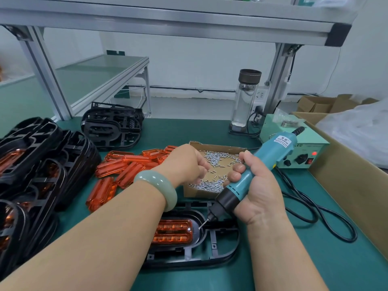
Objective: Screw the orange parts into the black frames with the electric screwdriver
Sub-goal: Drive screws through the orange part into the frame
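- Centrally, on a green bench [294, 269], a small box [194, 193] of cardboard stands open; it holds a loose heap of small silver screws [214, 156].
- The left hand [184, 162] reaches into this box from the left, with its fingers curled down among the screws. Whether they hold any cannot be seen. A pale green bangle [159, 185] sits on that wrist.
- The right hand [256, 185] is wrapped around a teal screwdriver [262, 164]. The tool is tilted, its black nose pointing down and to the left.
- Just in front of the box lies one black frame [220, 248], flat on the bench. An orange part [174, 232] sits inside the oval opening at its left end.
- The screwdriver's bit tip is just beside the right end of that part, over the frame.
- To the left of the box, loose orange pieces [126, 166] lie piled on the bench.
- Further left, a stack of frames [42, 164] leans over, with orange showing inside several of them.
- Behind, a second stack [111, 127] holds black frames only.
- At the back, a clear glass bottle [244, 101] with a dark lid stands upright; its contents cannot be told.
- Beside it is a green power unit [294, 148] with a red light on, and a black cable [315, 213] loops across the bench.
- At the right edge, a large carton [346, 175] holds a pale plastic bag [357, 127].
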Action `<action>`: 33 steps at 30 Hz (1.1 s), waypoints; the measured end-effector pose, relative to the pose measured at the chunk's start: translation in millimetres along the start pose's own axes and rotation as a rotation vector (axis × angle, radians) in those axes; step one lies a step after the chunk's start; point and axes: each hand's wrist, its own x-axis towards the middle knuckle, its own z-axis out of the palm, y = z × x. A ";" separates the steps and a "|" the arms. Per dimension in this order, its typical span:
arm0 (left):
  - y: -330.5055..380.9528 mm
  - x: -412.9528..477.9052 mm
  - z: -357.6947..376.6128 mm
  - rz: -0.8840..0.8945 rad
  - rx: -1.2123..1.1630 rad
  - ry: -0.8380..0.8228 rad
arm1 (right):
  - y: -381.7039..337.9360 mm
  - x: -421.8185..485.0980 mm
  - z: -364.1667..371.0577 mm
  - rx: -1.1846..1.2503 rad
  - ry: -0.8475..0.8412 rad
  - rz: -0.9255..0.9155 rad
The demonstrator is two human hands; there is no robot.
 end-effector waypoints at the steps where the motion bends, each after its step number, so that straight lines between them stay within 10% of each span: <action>1: -0.4 0.0 0.7 0.002 0.018 0.005 | -0.1 -0.4 0.0 0.000 0.000 0.000; 9: 6.0 -3.6 1.0 0.142 0.193 0.128 | -0.1 -1.4 -0.2 0.017 -0.009 -0.008; 24: -25.4 -63.0 -6.8 0.105 -0.728 0.405 | 3.3 -5.3 5.1 0.167 -0.008 -0.044; 33: -51.5 -108.6 8.8 -0.048 -1.287 0.217 | 4.6 -6.1 5.5 0.367 -0.016 -0.049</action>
